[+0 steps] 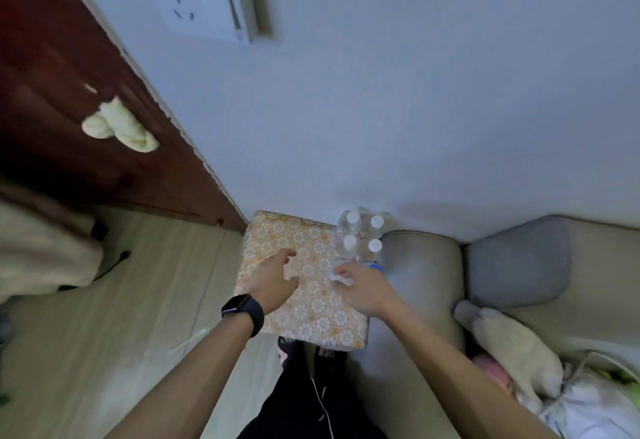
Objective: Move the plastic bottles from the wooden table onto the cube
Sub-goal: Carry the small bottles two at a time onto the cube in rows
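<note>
head view shows the cube [304, 303], covered in an orange and white flower print, standing on the floor just beside a grey sofa arm [422, 265]. the right hand [363, 288] is at the cube's right edge, its fingers curled round a clear bottle [341, 277] with a pale top; the blur makes it hard to say whether the bottle's base already touches the cover. a blue cap [375, 268] peeks out just behind that hand. four bottles [362, 232] with white caps stand upright in a tight block at the cube's far right corner, though i cannot tell whether all of them rest on the cover or some stand just beside it. the left hand [275, 281], with a dark watch [244, 310] on its wrist, hovers over the middle of the cube, fingers spread and holding nothing.

the step in hand looks like setting one more bottle down next to the block. the next move calls for lowering it upright onto bare cover near the others without knocking them, then letting go. no wooden table can be made out in this view, so how many bottles remain is unknown.
</note>
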